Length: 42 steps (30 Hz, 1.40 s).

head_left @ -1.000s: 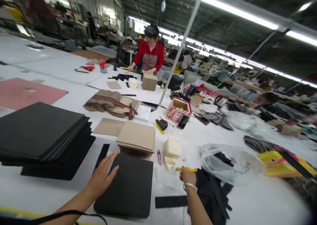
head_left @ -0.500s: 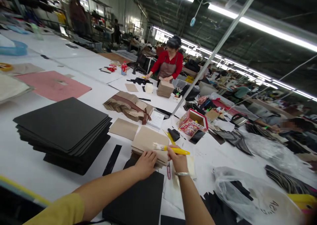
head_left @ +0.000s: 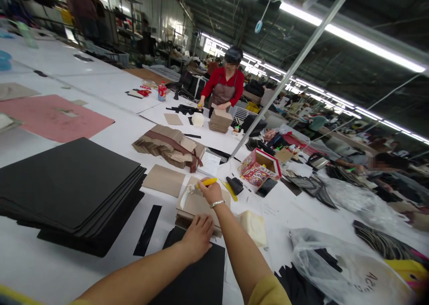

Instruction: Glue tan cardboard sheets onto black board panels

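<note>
My right hand point(head_left: 210, 192) is closed round the yellow handle of a brush point(head_left: 205, 183). Its bristles touch the far left part of the top sheet on a stack of beige pieces point(head_left: 196, 202), where a whitish wet streak shows. My left hand point(head_left: 200, 234) lies with fingers spread on the near edge of that stack. Under my left forearm is a black sheet point(head_left: 197, 273). A single beige piece point(head_left: 163, 180) lies flat to the left of the stack. Right of my right forearm stands a cream-coloured block or tub point(head_left: 252, 227).
A large stack of black sheets point(head_left: 67, 180) is at left, near a black strip point(head_left: 147, 230). Beyond are bundled beige pieces point(head_left: 167, 146), a patterned box point(head_left: 259, 167) and a metal pole point(head_left: 284, 81). A clear plastic bag point(head_left: 348, 264) lies right. A person in red point(head_left: 224, 88) works across the table.
My right hand has moved the brush to the left and away from me, across the stack. The whitish streak and the cream block now show. My left hand stays on the stack; the view has shifted slightly.
</note>
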{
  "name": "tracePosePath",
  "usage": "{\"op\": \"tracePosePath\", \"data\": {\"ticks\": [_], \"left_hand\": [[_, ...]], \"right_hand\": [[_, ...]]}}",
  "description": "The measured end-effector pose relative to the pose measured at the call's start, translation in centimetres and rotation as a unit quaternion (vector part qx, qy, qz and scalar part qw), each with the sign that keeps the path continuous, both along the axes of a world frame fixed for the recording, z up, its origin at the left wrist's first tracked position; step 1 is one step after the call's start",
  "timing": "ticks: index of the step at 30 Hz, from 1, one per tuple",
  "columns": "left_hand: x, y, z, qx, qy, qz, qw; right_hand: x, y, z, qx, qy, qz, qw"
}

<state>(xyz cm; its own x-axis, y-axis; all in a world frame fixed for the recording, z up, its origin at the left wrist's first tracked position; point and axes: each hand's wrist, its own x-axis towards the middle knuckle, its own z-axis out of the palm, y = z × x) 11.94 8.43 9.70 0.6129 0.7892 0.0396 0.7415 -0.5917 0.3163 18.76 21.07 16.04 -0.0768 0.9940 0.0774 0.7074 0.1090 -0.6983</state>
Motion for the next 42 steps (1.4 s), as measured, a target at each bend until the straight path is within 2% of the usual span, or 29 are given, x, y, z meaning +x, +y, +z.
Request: {"op": "tracePosePath", "data": {"ticks": [2, 5, 10, 14, 16, 19, 21, 26, 29, 32, 34, 37, 40, 42], "left_hand": [[0.1, 0.1, -0.3, 0.004, 0.001, 0.002, 1.000], [0.0, 0.1, 0.1, 0.012, -0.004, 0.003, 1.000], [-0.5, 0.1, 1.6, 0.023, -0.012, -0.006, 1.000], [-0.3, 0.9, 2.1, 0.045, 0.003, -0.006, 0.999], [0.0, 1.7, 2.4, 0.053, 0.019, -0.010, 0.998], [0.2, 3.1, 3.0, 0.057, 0.040, -0.012, 0.998], [0.3, 3.8, 3.4, 0.054, 0.047, -0.015, 0.997], [0.4, 4.3, 4.0, 0.039, 0.059, -0.030, 0.997], [0.5, 4.2, 4.2, 0.022, 0.069, -0.037, 0.997], [0.6, 4.5, 4.6, 0.008, 0.078, -0.046, 0.996], [0.6, 5.0, 4.9, -0.001, 0.084, -0.058, 0.995], [0.5, 5.5, 5.8, -0.016, 0.092, -0.088, 0.992], [0.1, 5.1, 7.4, -0.002, 0.091, -0.101, 0.991], [-0.6, 4.1, 9.0, 0.058, 0.054, -0.071, 0.994]], "right_hand": [[0.1, 1.4, -0.1, 0.013, -0.029, -0.043, 0.999], [1.5, 2.2, -0.1, 0.020, -0.063, -0.100, 0.993], [8.5, 0.4, 0.5, 0.016, -0.099, -0.175, 0.979], [13.4, -1.8, 1.1, 0.017, -0.123, -0.219, 0.968], [14.2, -2.6, 1.1, 0.040, -0.114, -0.190, 0.974], [13.8, -4.0, 1.1, 0.076, -0.098, -0.091, 0.988], [13.3, -5.6, 1.1, 0.072, -0.105, -0.038, 0.991], [13.2, -12.4, 1.9, 0.046, -0.122, 0.074, 0.989], [13.3, -16.1, 2.6, 0.049, -0.098, 0.094, 0.990], [13.1, -18.1, 3.5, 0.089, -0.039, 0.043, 0.994], [13.1, -18.8, 4.2, 0.116, 0.024, -0.030, 0.992], [13.4, -19.7, 4.8, 0.115, 0.148, -0.133, 0.973], [13.5, -20.4, 4.4, 0.090, 0.236, -0.179, 0.951], [13.2, -20.7, 3.7, 0.078, 0.258, -0.184, 0.945]]}}
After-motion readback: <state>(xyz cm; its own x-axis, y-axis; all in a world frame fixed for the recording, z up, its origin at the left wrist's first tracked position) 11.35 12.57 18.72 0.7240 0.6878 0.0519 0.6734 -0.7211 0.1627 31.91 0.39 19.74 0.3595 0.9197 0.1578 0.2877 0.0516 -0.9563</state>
